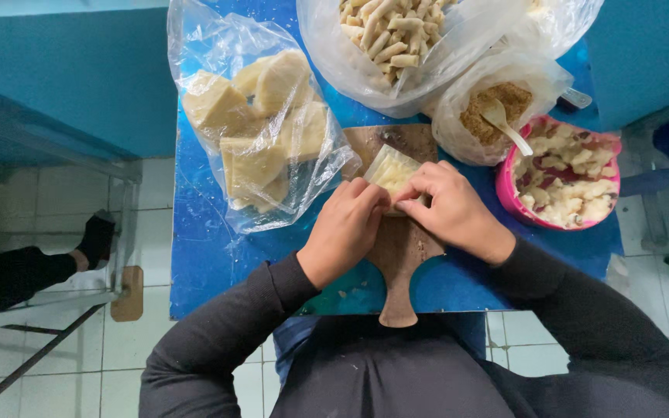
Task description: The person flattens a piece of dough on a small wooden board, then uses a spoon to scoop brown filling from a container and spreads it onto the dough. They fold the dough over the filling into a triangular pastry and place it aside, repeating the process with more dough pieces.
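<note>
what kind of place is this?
Likely a small, informal food-prep spot: a blue table on a tiled floor, bags of finished rolls, and both hands folding a wrapper on a wooden board.

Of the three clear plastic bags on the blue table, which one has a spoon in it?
The small bag of brown crumbs, beside the pink bowl; a pale spoon stands in it. The bag of wrapper stacks and the bag of finished rolls hold none.

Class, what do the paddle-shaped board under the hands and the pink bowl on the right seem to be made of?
Board: probably wood, matt brown, with a worn, stained surface and a rounded handle. Pink bowl: likely plastic, with a smooth, slightly glossy, evenly coloured rim. Both hands, left hand and right hand, press a pale wrapper on the board.
</note>
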Demonstrator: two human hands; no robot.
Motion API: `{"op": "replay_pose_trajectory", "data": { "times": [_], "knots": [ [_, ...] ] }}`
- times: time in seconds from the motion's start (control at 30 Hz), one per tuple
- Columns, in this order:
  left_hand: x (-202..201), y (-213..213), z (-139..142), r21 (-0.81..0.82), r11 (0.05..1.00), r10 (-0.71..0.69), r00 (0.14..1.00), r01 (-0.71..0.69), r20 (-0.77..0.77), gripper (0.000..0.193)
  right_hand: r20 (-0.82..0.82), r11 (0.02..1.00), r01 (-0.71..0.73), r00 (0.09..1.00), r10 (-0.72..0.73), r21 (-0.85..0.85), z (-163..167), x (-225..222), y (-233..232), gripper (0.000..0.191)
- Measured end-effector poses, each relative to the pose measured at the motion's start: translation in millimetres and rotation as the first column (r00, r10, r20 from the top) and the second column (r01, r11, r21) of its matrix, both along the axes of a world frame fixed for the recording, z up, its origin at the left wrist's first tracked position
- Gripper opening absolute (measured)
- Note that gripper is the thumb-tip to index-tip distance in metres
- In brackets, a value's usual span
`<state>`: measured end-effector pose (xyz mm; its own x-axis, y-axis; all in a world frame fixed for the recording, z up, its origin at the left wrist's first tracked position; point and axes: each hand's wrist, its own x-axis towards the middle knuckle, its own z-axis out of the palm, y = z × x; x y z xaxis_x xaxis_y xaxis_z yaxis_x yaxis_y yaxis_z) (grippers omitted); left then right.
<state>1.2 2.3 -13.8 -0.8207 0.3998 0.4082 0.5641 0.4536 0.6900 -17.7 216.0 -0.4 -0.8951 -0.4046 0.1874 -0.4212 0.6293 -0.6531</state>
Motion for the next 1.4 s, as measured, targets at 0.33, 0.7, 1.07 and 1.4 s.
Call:
{"op": "replay_pose_trajectory", "data": {
  "times": [0.33, 0.7, 1.07, 1.4],
  "knots": [
    [7.7, 1.8, -0.6, -0.192, 0.981, -0.034, 0.997, 0.02, -0.067, 0.012, -0.255, 0.977, -0.02, 0.964, 0.075, 0.212, 20.0, 28.4, -12.4, 0.022],
    [-5.8, -0.2, -5.2, -0.11, 0.994, -0.013, 0.999, 0.009, -0.04, 0.01, -0.384, 0.954, 0.105, 0.923, 0.011, 0.282, 12.5, 35.7, -24.6, 0.011],
    [-27.2, -8.6, -8.7, -0.031, 0.999, -0.008, 1.0, 0.008, 0.02, 0.004, 0.062, 0.999, 0.043, 0.997, -0.043, 0.007, 4.0, -6.0, -10.6, 0.012],
    [-17.9, -14.3, 0.8, -0.108, 0.992, -0.071, 0.997, 0.07, -0.013, 0.013, -0.279, 0.967, 0.08, 0.96, -0.01, 0.241, 18.8, 17.3, -27.7, 0.01]
  ]
}}
